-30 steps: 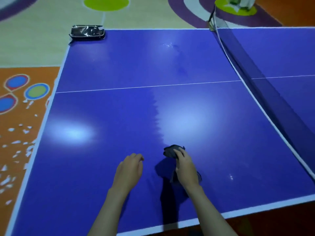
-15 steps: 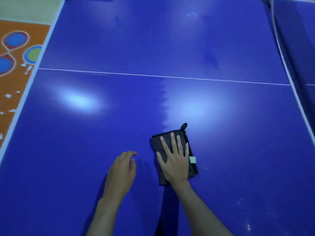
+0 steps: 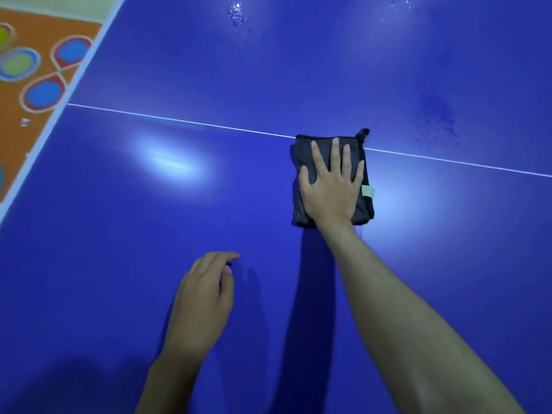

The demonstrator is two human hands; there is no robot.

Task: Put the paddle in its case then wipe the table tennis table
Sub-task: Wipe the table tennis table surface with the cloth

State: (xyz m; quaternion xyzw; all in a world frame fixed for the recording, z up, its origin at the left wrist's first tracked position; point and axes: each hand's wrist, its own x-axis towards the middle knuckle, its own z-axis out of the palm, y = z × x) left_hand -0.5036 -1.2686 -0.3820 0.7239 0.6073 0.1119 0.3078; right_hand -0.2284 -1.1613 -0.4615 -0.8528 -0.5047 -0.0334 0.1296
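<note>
A folded dark grey cloth (image 3: 303, 150) with a small loop and a pale tag lies flat on the blue table tennis table (image 3: 149, 219), its far edge on the white centre line. My right hand (image 3: 331, 183) presses down on it with straight, spread fingers. My left hand (image 3: 206, 291) rests on the table nearer to me and to the left, fingers loosely curled, holding nothing. The paddle and its case are out of view.
The table's white left edge (image 3: 56, 121) runs diagonally at the upper left, with orange patterned floor (image 3: 27, 85) beyond it. Water droplets (image 3: 237, 16) sit on the far surface, and a darker smudge (image 3: 436, 115) lies to the right of the cloth.
My right hand flattened the bunched cloth and pushed it away from me up to the white centre line. The view tilted down and closer, so the case and net left the frame.
</note>
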